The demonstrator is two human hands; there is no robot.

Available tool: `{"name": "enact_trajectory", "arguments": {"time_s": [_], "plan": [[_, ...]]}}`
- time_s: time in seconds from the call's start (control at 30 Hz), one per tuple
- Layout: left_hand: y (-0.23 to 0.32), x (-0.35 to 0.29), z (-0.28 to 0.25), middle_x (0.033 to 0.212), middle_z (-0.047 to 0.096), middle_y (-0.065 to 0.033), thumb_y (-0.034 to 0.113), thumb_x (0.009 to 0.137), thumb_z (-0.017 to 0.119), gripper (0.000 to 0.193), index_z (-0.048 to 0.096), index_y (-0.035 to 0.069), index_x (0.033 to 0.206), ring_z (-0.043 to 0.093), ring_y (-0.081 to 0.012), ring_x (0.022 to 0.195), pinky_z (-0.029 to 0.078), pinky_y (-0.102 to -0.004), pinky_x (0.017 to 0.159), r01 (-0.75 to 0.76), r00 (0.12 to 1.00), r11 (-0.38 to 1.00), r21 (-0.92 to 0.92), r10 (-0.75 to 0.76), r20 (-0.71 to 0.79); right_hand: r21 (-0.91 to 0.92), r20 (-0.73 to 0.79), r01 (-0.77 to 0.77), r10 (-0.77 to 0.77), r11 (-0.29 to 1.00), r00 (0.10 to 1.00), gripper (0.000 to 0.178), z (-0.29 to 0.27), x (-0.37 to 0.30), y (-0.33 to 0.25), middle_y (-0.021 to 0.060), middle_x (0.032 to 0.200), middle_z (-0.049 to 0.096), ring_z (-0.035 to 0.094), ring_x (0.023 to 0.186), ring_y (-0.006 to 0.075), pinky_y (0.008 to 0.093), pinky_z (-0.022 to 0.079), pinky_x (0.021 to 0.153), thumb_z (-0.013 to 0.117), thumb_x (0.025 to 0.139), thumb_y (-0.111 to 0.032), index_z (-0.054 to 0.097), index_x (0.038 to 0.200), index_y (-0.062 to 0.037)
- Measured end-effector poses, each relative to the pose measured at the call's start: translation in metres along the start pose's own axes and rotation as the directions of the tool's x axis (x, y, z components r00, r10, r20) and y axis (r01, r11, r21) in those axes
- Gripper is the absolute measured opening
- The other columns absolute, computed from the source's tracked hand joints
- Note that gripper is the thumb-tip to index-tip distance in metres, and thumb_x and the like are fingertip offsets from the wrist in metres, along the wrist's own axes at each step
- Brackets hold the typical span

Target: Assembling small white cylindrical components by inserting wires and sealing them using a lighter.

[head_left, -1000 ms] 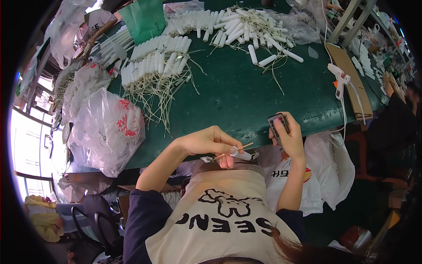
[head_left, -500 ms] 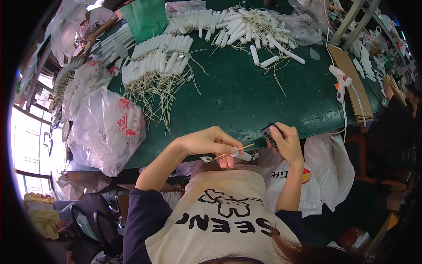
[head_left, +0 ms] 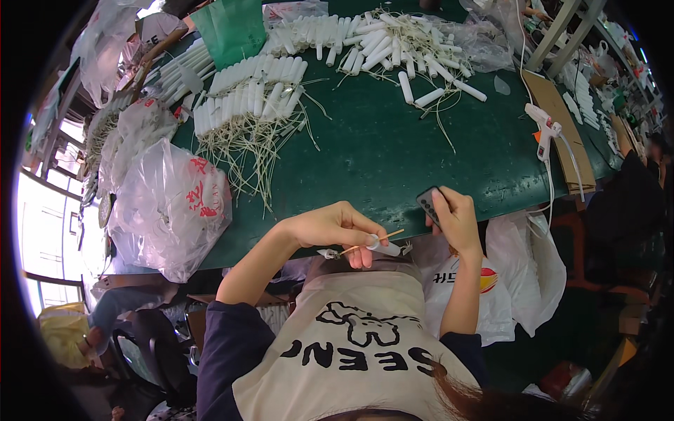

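Observation:
At the table's near edge my left hand [head_left: 337, 226] is closed round a short white tube [head_left: 386, 248] with wire ends, and a thin wooden stick [head_left: 396, 233] is pinched across it. A small white piece with wires [head_left: 327, 253] pokes out on the left of that hand; what it joins is hidden by the fingers. My right hand [head_left: 458, 219] grips a small black remote control [head_left: 426, 202], the thumb lying over its upper part. The remote is held apart from the tube, just above the table's near edge.
Several white tubes with trailing wires [head_left: 246, 98] lie in rows and in a heap [head_left: 393, 45] on the green table [head_left: 365, 147]. A white glue gun [head_left: 543, 133] rests at the right by a cardboard strip [head_left: 558, 133]. Plastic bags [head_left: 168, 210] crowd the left edge.
My right hand has lifted slightly and turned the remote, moving it a little up and away from the tube. My left hand has stayed in place. A person at the lower left has shifted.

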State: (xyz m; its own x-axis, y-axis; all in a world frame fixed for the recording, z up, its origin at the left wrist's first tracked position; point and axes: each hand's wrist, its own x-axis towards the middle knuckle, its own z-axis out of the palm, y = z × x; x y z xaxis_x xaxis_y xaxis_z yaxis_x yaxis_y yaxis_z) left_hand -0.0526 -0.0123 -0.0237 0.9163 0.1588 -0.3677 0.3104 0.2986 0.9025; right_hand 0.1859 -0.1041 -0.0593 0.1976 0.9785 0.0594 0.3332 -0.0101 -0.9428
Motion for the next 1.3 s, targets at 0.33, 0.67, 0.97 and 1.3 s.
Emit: {"name": "enact_trajectory", "arguments": {"time_s": [0.33,0.67,0.97,1.3], "plan": [[-0.004,-0.002,-0.006,0.077,0.068,-0.0113,0.016,0.091,0.056,0.028,0.062,-0.002,0.111,0.067,-0.0129,0.065,0.053,-0.0221,0.062,0.02,1.0,0.999,-0.032,-0.02,0.012,-0.713,-0.279,-0.016,-0.263,0.701,0.924,0.024,0.015,0.049,0.023,0.0135,0.081,0.063,0.058,0.077,0.0314,0.0433,0.046,0.065,0.061,0.084,-0.026,0.059,0.086,-0.0028],[0.001,-0.004,-0.006,0.075,0.066,-0.0136,0.007,0.091,0.051,0.025,0.059,-0.006,0.111,0.064,-0.0151,0.062,0.053,-0.0254,0.061,-0.001,1.0,0.994,-0.112,0.0,-0.016,-0.566,-0.401,0.055,-0.333,0.823,0.854,0.024,0.017,0.046,0.034,0.0129,0.097,0.056,0.049,0.09,0.0305,0.0412,0.041,0.077,0.065,0.079,-0.017,0.058,0.096,-0.0027],[0.013,0.007,-0.011,0.077,0.066,-0.0079,0.014,0.094,0.052,0.029,0.057,-0.005,0.116,0.063,-0.0109,0.064,0.051,-0.0223,0.061,-0.145,0.989,0.975,-0.167,0.14,-0.04,0.026,0.266,0.242,-0.241,0.97,0.934,0.026,0.03,-0.015,-0.006,0.0102,0.092,0.064,0.058,0.078,0.0183,0.0283,0.045,0.069,0.065,0.08,-0.008,0.062,0.104,0.0003],[-0.017,0.05,-0.042,0.081,0.068,-0.0126,0.016,0.081,0.065,0.016,0.067,0.001,0.085,0.064,-0.023,0.064,0.051,-0.0315,0.06,0.111,0.638,0.58,0.807,0.581,-0.505,0.058,-0.027,-0.008,0.01,0.998,1.0,0.02,0.026,-0.033,0.002,0.008,0.08,0.062,0.056,0.068,0.013,0.025,0.044,0.063,0.065,0.08,-0.003,0.06,0.098,0.0039]]}}
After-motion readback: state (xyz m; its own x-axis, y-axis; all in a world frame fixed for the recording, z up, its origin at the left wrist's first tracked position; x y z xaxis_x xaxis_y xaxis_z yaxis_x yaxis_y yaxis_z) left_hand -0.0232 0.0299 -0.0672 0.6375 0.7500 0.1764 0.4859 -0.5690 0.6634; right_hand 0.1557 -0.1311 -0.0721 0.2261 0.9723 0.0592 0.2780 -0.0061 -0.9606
